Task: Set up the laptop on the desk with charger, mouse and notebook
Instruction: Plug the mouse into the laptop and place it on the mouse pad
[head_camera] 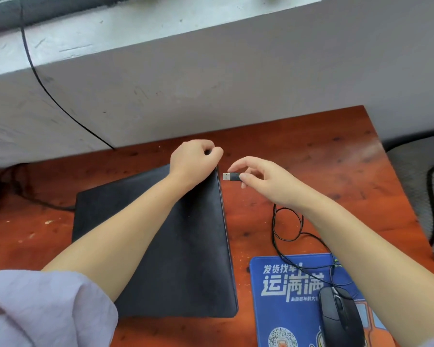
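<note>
A closed black laptop (186, 246) lies flat on the reddish wooden desk (311, 151). My left hand (193, 159) rests at the laptop's far right corner, its fingers curled over that edge. My right hand (263, 179) pinches the mouse's USB plug (231, 176) between thumb and fingers, a little to the right of the laptop's right edge, with the metal end facing the laptop. The black mouse (341, 316) sits on a blue mouse pad (286, 296) at the near right. Its thin black cable (286, 221) loops across the desk. No notebook is in view.
A grey wall ledge (161, 46) runs behind the desk, with a black cable (48, 91) hanging down it. Another dark cable (35, 199) enters the laptop's left side. The desk's right edge drops to a floor with a black cord (431, 201).
</note>
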